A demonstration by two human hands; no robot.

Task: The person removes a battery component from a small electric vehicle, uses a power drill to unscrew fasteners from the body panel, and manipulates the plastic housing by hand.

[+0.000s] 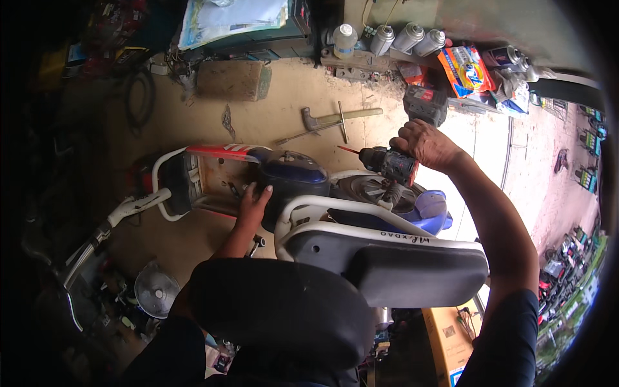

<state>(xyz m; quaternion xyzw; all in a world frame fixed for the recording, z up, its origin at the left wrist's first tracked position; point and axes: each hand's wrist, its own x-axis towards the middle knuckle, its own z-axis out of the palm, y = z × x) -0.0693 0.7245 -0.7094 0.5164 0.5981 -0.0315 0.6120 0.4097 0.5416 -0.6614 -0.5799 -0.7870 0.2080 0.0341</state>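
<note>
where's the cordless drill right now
In the head view, the cordless drill is right of centre, held in the right hand above the scooter.

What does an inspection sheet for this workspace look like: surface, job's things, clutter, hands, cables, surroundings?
Surface: dusty concrete floor.
Job's things: stripped scooter, seat raised; cordless drill with a red bit.
Clutter: hammer and T-handle wrench on the floor; spray cans and packets by the wall; a small fan.
Hands: left hand rests inside the open scooter body; right hand grips the drill.
Cables: dark loop of hose or cable at left.
Surroundings: sunlit pavement at right.
</note>
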